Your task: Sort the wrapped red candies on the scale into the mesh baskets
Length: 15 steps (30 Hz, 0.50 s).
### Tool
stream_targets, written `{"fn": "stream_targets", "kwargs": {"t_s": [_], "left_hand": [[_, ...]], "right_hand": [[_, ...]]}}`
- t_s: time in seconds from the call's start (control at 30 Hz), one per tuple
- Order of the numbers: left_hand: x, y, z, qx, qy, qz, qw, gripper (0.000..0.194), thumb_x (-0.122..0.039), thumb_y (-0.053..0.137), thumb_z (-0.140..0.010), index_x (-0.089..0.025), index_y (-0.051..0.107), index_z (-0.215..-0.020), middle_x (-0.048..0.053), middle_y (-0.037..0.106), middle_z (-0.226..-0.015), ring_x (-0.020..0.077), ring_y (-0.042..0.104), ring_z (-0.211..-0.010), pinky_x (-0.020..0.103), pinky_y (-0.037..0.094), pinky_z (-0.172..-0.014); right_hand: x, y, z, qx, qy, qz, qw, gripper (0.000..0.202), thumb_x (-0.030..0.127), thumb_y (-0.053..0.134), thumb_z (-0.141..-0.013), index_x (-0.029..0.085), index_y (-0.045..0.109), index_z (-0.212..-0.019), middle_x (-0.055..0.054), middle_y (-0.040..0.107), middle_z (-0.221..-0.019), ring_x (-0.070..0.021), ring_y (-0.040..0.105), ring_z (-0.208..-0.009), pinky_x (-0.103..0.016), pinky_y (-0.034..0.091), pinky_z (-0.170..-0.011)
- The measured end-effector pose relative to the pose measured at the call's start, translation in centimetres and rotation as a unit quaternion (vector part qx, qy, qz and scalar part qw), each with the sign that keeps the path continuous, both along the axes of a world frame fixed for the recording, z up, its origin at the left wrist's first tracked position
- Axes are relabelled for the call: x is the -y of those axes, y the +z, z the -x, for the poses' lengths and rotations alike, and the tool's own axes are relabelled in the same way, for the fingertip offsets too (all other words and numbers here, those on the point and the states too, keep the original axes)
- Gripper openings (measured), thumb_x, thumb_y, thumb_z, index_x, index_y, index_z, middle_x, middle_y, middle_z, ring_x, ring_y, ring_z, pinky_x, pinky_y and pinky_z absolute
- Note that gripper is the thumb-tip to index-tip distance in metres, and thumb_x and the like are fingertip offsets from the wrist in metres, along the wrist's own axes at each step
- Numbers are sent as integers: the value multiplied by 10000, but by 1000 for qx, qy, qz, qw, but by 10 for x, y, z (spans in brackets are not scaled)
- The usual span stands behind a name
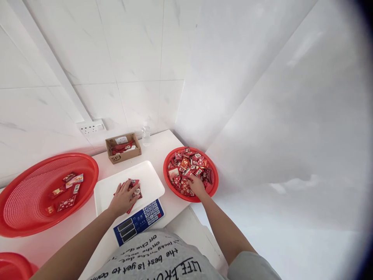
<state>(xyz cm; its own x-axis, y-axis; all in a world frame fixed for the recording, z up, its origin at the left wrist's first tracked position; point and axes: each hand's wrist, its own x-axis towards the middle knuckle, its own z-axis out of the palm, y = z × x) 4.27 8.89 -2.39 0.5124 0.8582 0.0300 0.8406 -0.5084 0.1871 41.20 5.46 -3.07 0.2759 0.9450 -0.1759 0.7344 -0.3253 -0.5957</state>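
My left hand point(124, 199) rests with fingers apart on several red packets point(136, 191) lying on a white tray point(151, 178). Under that tray, a blue-fronted scale point(139, 221) shows its keypad and dark displays. To the right, my right hand point(196, 186) reaches into a round red basket point(215, 184) heaped with small red packets point(185, 164). Its fingers are closed together at the packets, and what they hold, if anything, is too small to make out.
A large red basket point(26, 169) with several packets stands on the left, another red container point(14, 266) below it. Behind the tray are a cardboard box point(126, 155) of red packets and a clear plastic bottle point(146, 134). Walls border the white table point(163, 146).
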Motion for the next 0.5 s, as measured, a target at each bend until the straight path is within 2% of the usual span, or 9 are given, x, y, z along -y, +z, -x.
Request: {"fn": "stream_targets", "kwargs": {"t_s": [0.13,0.23,0.37,0.5], "left_hand": [[0,2,-1,-3,5,2,1000,463,-467,371,-835,-306,481,-1255,90,398,-1346,273,328,-1278,495,226,-1048],[0,3,-2,-3,7,3,1000,481,-467,374,-831,-290,468,-1269,98,401,-1350,272,322,-1285,492,233,-1048],[0,5,-5,-6,19,6,1000,529,-471,373,-828,-264,409,-1313,97,414,-1351,257,323,-1288,476,235,-1054],[0,5,-6,-15,20,10,1000,584,-482,356,-834,-219,341,-1355,115,397,-1372,251,322,-1290,464,230,-1059]], "right_hand": [[-12,17,-39,115,-161,-104,975,422,232,353,-827,161,500,-1216,-106,484,-1273,-232,368,-1210,-363,260,-1016],[-23,21,-70,97,-221,-80,967,446,259,345,-823,127,481,-1227,-123,501,-1243,-232,396,-1186,-344,296,-989],[-36,14,-94,34,-225,-1,974,466,275,290,-832,100,493,-1214,-134,580,-1127,-236,527,-1041,-337,397,-872],[-48,8,-102,52,-186,51,980,431,260,331,-817,115,538,-1165,-139,625,-1028,-248,577,-955,-344,423,-806]]}}
